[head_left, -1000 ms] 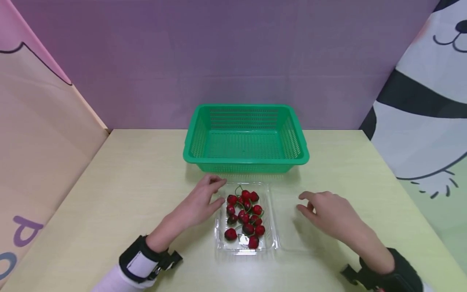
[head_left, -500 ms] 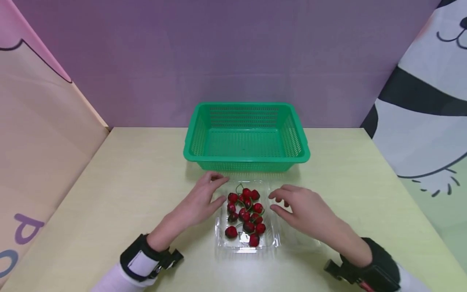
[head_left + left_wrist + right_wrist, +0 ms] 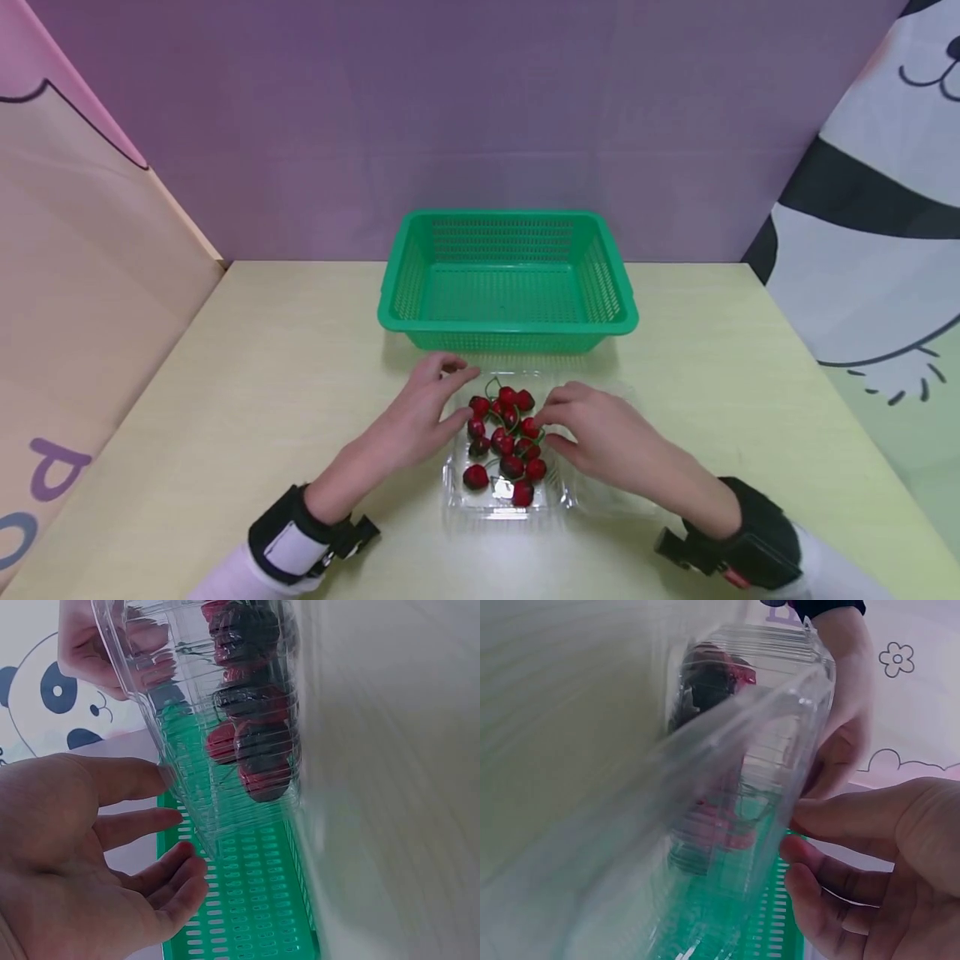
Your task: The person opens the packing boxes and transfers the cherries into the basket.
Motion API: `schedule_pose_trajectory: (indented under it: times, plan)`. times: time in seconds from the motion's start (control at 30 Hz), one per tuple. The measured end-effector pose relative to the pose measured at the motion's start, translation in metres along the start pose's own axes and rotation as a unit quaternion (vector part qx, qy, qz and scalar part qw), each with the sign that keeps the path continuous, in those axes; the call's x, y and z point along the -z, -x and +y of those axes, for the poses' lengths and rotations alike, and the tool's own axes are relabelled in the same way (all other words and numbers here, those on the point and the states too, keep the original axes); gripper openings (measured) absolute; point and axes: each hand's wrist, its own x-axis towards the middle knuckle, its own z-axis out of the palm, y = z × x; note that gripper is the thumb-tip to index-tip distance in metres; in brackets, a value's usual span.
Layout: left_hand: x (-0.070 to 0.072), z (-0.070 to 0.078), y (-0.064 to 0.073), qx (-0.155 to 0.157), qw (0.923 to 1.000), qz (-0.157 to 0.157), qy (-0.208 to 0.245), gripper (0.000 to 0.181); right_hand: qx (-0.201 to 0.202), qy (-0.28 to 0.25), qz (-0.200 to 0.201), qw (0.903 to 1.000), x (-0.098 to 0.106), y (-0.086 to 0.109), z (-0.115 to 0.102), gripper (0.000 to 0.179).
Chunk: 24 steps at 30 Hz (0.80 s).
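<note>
A clear plastic clamshell box (image 3: 506,512) lies on the table with several red cherries (image 3: 502,440) in it, some with green stems. My left hand (image 3: 417,417) is at the box's left rim, fingers loosely spread; in the left wrist view its thumb tip overlaps the rim. My right hand (image 3: 603,432) reaches over the right rim, thumb and fingertips close around a cherry (image 3: 529,427) and its stem. In the right wrist view a gap shows between the thumb (image 3: 840,817) and the index finger. The box's lid (image 3: 611,498) lies folded open under the right forearm.
A green slotted plastic basket (image 3: 507,327) stands just behind the box, with nothing inside. The pale wooden table (image 3: 300,350) extends to both sides. A purple backdrop (image 3: 480,108) rises behind it, with printed cloths at left and right.
My right hand has moved left from over the lid to the cherries at the box's right side. My left hand has shifted slightly right along the rim. The cherries keep their places.
</note>
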Motion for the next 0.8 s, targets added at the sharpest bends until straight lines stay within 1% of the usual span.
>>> schedule_pose_trajectory:
  times: [0.17, 0.43, 0.63, 0.8]
  plan:
    - [-0.001, 0.000, 0.000, -0.007, 1.0000, 0.001, 0.000, 0.051, -0.006, 0.000, -0.018, 0.9998, -0.003, -0.004, -0.003, 0.020]
    - [-0.001, 0.000, 0.000, -0.006, 0.9999, -0.007, -0.006, 0.052, 0.004, 0.012, -0.040, 0.9991, -0.007, -0.012, -0.009, 0.020]
    - [-0.001, 0.001, 0.001, -0.009, 0.9999, -0.012, -0.005, 0.052, 0.004, 0.021, -0.043, 0.9989, -0.013, -0.015, -0.012, 0.021]
    - [-0.001, 0.000, 0.002, -0.012, 0.9998, -0.014, -0.005, 0.052, -0.007, 0.023, -0.041, 0.9989, -0.014, -0.015, -0.012, 0.021]
